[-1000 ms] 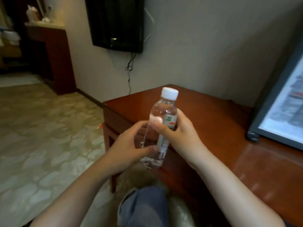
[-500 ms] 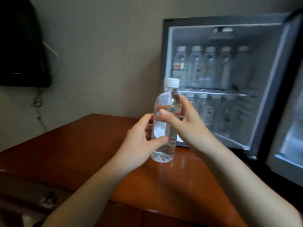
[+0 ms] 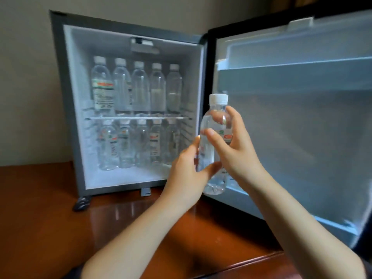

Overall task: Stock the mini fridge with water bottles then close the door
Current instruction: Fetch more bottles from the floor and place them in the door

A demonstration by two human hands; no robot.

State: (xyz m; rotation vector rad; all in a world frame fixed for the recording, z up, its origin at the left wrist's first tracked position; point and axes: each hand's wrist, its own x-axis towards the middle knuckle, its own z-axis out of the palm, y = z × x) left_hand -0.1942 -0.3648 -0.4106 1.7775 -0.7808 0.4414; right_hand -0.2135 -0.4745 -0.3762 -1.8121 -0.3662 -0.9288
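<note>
Water bottle (image 3: 206, 154) now nearer the mini fridge (image 3: 60, 97), at its 4 o'clock.
Left hand (image 3: 185, 176) and right hand (image 3: 239, 158) curl their fingers round it.

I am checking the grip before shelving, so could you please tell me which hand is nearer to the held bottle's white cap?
Right. The right hand wraps the bottle just under its cap; the left hand holds the lower body, farther down.

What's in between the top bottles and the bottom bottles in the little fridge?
A thin white shelf runs between the top row of bottles and the bottom row. The top row stands on it. The head view shows this.
</note>
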